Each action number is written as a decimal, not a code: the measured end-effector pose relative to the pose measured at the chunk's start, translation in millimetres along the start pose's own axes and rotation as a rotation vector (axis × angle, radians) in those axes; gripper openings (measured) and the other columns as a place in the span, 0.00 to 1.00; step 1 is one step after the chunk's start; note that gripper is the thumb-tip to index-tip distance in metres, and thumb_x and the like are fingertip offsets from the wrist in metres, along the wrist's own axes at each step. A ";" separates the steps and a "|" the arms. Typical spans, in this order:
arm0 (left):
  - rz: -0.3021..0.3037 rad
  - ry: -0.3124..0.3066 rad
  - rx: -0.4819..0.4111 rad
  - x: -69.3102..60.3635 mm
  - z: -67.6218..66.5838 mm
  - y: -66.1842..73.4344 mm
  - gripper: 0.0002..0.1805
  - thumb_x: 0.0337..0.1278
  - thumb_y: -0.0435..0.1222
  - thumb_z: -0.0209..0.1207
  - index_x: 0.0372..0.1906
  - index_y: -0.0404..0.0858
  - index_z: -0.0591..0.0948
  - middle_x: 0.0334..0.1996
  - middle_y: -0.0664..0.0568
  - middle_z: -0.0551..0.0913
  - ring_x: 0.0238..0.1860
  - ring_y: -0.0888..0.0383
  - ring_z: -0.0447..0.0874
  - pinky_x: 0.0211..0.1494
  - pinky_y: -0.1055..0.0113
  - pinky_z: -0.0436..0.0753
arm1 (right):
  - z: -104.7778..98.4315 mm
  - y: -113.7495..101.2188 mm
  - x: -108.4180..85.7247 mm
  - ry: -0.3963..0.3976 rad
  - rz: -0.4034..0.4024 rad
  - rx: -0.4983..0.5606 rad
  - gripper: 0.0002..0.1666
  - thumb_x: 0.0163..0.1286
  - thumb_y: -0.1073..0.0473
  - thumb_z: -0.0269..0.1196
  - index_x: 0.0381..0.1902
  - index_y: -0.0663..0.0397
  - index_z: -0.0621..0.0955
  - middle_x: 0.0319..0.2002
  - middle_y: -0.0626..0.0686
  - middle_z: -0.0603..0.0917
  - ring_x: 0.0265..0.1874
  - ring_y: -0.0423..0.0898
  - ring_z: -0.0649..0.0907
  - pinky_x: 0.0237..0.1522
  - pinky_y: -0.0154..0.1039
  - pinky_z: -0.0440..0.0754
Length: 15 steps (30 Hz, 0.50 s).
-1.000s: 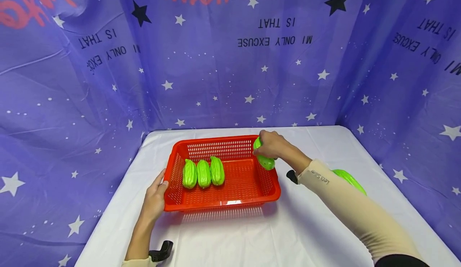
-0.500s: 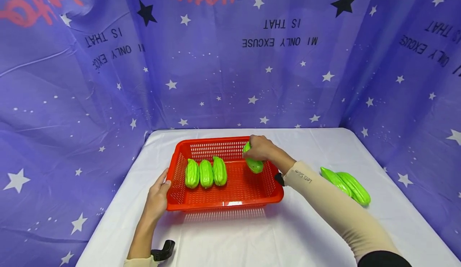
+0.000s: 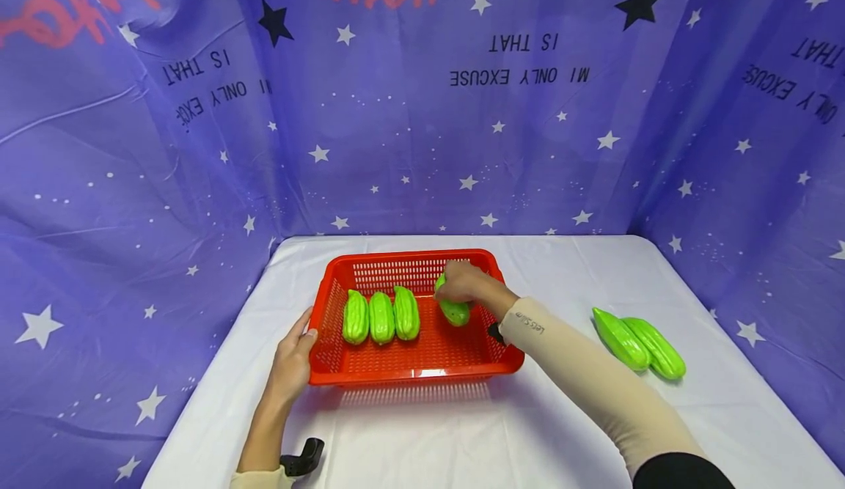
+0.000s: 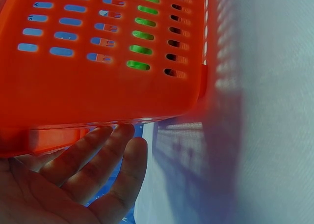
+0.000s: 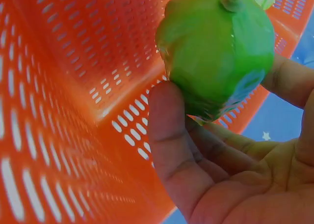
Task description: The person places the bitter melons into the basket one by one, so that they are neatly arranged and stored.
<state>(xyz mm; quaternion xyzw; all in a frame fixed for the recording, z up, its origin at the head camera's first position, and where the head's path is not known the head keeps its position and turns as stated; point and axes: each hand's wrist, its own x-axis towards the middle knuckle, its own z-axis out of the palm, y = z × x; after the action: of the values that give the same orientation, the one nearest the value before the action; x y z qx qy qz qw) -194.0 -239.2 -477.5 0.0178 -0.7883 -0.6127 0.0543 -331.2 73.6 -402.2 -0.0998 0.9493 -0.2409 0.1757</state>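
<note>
Held gourd [image 3: 455, 314]: being gripped between the thumb and fingers of the right hand [image 3: 465, 284], inside the right part of the red basket [image 3: 370, 378]; whether the basket floor is being touched cannot be told.
Likely feel: a light, stiff body is being suggested by the glossy, moulded look; some slipperiness is being expected on the shiny skin, little fragility.
Best hold: the thick middle is being favoured, its ridges being counted on for purchase; the narrowing tip is being judged a poorer hold.
Left rim: being held by the left hand [image 3: 292, 361], the thumb at the rim, the fingers against the outer wall.
Row of three gourds [image 3: 381, 318]: being borne side by side in the basket's left half.
Pair of gourds [image 3: 623, 342]: being supported on the white cloth [image 3: 409, 438], well apart on the right.
Room: the table is being enclosed at the back and sides by a purple curtain [image 3: 396, 144], stars and upside-down lettering being displayed.
</note>
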 end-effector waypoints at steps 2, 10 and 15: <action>-0.002 -0.001 -0.003 0.7 0.6 0.0 0.29 0.81 0.36 0.39 0.81 0.42 0.55 0.63 0.27 0.75 0.58 0.40 0.78 0.52 0.70 0.79 | 3.1 -0.7 2.0 -0.012 0.007 0.016 0.13 0.63 0.56 0.70 0.33 0.59 0.77 0.29 0.57 0.80 0.21 0.48 0.80 0.34 0.51 0.87; -0.011 -0.005 -0.004 -0.8 0.6 -0.4 0.30 0.81 0.36 0.39 0.82 0.42 0.54 0.66 0.27 0.73 0.60 0.40 0.76 0.52 0.73 0.77 | 19.0 -0.9 8.7 -0.060 0.018 0.095 0.14 0.62 0.58 0.71 0.31 0.58 0.75 0.29 0.54 0.76 0.24 0.47 0.77 0.33 0.49 0.86; -0.001 0.004 0.012 -1.0 -0.4 0.3 0.30 0.81 0.36 0.38 0.82 0.41 0.54 0.66 0.28 0.73 0.61 0.40 0.76 0.52 0.74 0.76 | 23.6 -3.3 15.0 -0.075 0.021 0.074 0.14 0.63 0.57 0.70 0.27 0.57 0.77 0.25 0.53 0.76 0.21 0.45 0.76 0.29 0.43 0.84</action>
<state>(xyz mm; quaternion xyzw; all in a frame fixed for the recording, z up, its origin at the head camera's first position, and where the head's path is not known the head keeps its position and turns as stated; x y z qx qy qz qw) -192.9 -239.4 -477.2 0.0199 -0.7919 -0.6078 0.0552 -335.5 56.7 -424.2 -0.0924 0.9335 -0.2700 0.2171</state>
